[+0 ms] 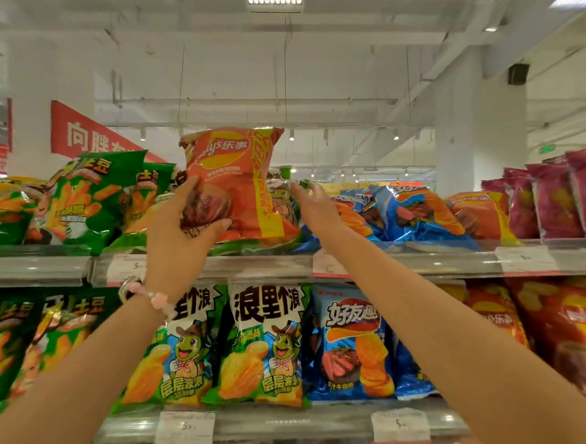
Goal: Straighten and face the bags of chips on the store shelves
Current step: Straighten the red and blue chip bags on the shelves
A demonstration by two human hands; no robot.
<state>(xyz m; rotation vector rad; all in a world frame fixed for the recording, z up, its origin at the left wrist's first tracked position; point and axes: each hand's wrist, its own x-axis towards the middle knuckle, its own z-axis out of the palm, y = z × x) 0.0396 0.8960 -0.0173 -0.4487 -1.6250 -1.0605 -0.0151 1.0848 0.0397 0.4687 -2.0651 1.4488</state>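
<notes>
Orange bag (230, 180) is up above the top shelf (265, 259), upright with its front to the camera, gripped at its lower left corner by the left hand (185, 229), thumb across the front and fingers curled behind. Right hand (315, 204) reaches in just beside it, fingers spread and loose, touching the green bags (283, 195) behind. Blue bags (419, 215) lean on the shelf to the right.
</notes>
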